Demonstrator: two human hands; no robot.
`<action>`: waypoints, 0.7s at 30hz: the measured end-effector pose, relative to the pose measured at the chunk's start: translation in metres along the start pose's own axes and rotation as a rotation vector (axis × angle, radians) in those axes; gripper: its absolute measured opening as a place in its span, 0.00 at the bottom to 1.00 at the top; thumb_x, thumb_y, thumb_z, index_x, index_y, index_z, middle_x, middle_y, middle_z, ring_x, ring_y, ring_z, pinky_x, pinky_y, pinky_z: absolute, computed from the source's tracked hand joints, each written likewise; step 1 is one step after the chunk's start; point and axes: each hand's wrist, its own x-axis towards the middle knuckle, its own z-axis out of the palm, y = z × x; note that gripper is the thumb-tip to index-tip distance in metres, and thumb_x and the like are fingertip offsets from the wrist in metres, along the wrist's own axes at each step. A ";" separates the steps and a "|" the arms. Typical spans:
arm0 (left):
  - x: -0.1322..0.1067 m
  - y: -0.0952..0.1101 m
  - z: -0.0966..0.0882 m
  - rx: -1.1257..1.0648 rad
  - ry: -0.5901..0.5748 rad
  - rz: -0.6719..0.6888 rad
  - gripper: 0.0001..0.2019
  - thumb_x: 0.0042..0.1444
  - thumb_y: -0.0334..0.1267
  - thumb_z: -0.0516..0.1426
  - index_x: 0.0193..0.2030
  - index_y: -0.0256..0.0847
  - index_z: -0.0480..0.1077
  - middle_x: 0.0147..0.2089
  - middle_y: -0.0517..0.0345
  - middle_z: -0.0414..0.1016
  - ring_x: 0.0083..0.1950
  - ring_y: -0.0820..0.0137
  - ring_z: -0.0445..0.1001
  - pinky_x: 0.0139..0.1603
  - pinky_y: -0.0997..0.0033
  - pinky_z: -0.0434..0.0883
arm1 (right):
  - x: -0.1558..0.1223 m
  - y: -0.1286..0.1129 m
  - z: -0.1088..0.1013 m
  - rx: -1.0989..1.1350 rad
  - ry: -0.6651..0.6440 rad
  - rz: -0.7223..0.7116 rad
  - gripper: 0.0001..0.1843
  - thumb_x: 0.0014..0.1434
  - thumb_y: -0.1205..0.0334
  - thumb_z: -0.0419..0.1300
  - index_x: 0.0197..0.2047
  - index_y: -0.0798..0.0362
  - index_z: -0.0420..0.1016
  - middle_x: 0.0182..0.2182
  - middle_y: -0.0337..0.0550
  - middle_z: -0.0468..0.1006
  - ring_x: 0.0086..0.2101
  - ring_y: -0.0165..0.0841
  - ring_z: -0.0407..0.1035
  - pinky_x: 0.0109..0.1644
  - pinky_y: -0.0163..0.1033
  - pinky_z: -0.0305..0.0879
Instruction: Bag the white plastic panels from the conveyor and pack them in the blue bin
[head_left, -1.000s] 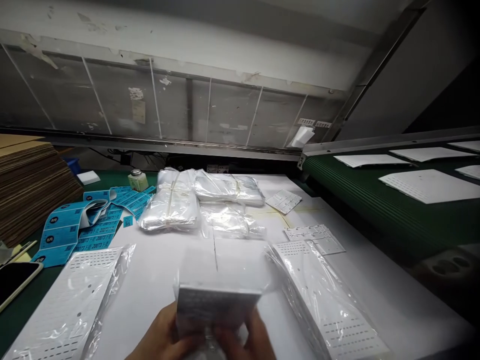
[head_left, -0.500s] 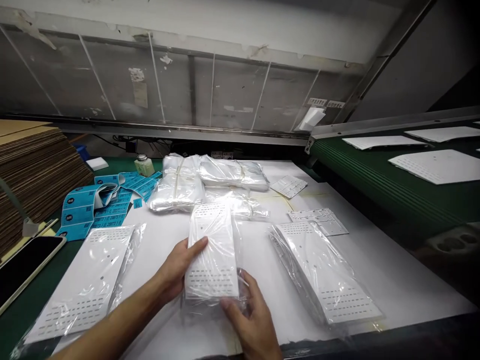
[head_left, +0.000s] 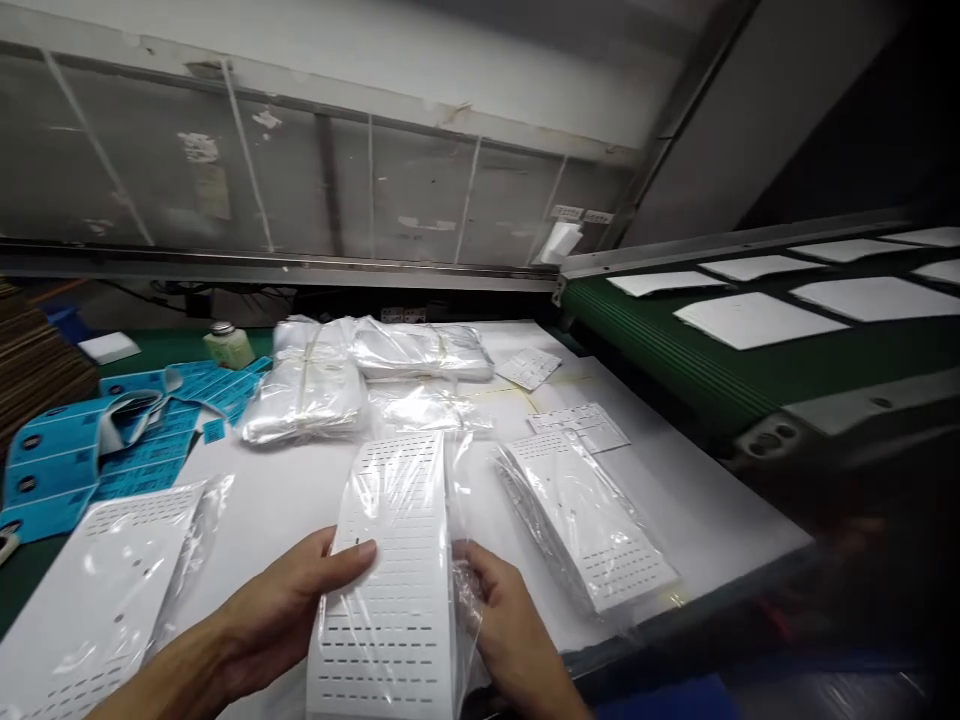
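A stack of white slotted sheets in a clear plastic bag [head_left: 394,580] is held tilted up in front of me. My left hand [head_left: 289,600] is closed on its left edge, with the thumb across the front. At the right side, my right hand [head_left: 502,620] pinches the loose plastic of the same bag. Another bagged stack [head_left: 589,520] lies on the white table surface [head_left: 720,520] to the right. One more bagged stack [head_left: 112,590] rests at the left, partly behind my left forearm.
Tied bundles of clear plastic bags [head_left: 307,385] lie at the back. Blue label strips [head_left: 67,450] and a small bottle [head_left: 229,345] are at the left. Two printed white pieces [head_left: 581,428] lie right of centre. A green conveyor [head_left: 645,335] carries several white sheets [head_left: 757,320].
My view has turned to the right. The held bagged stack is nearer and shows more of its length. My right hand has gone from its lower corner to its right side.
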 end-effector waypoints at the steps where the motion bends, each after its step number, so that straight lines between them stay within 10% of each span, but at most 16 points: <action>1: 0.003 0.001 0.002 0.030 0.014 0.001 0.24 0.54 0.39 0.60 0.57 0.33 0.67 0.50 0.39 0.75 0.51 0.50 0.73 0.51 0.53 0.69 | -0.003 -0.006 -0.003 0.187 -0.015 0.035 0.14 0.52 0.63 0.61 0.44 0.52 0.73 0.32 0.40 0.77 0.32 0.34 0.71 0.37 0.37 0.65; 4: 0.019 0.007 0.020 0.132 0.031 0.044 0.25 0.54 0.42 0.60 0.58 0.34 0.66 0.51 0.40 0.75 0.51 0.50 0.73 0.50 0.52 0.69 | -0.014 -0.026 -0.020 0.478 0.090 0.051 0.21 0.55 0.58 0.59 0.53 0.49 0.67 0.43 0.45 0.76 0.38 0.36 0.73 0.40 0.39 0.67; 12: 0.089 0.002 0.123 0.212 -0.276 0.164 0.24 0.52 0.41 0.62 0.56 0.34 0.68 0.54 0.42 0.72 0.54 0.54 0.71 0.57 0.54 0.65 | 0.006 -0.100 -0.130 -0.235 0.434 -0.076 0.35 0.48 0.54 0.67 0.58 0.49 0.64 0.44 0.51 0.76 0.35 0.41 0.75 0.34 0.45 0.72; 16: 0.110 -0.017 0.125 0.134 -0.109 0.120 0.31 0.53 0.42 0.61 0.60 0.31 0.60 0.57 0.38 0.67 0.55 0.56 0.70 0.56 0.57 0.67 | 0.015 -0.094 -0.185 -0.235 0.397 -0.007 0.32 0.50 0.53 0.65 0.57 0.53 0.66 0.44 0.53 0.77 0.34 0.42 0.75 0.34 0.47 0.72; 21: 0.121 -0.033 0.107 0.216 0.046 0.043 0.29 0.53 0.42 0.60 0.60 0.33 0.58 0.58 0.39 0.65 0.54 0.58 0.69 0.53 0.59 0.68 | 0.026 -0.058 -0.202 -0.341 0.451 -0.001 0.30 0.48 0.54 0.66 0.54 0.53 0.71 0.51 0.54 0.73 0.46 0.46 0.70 0.45 0.49 0.69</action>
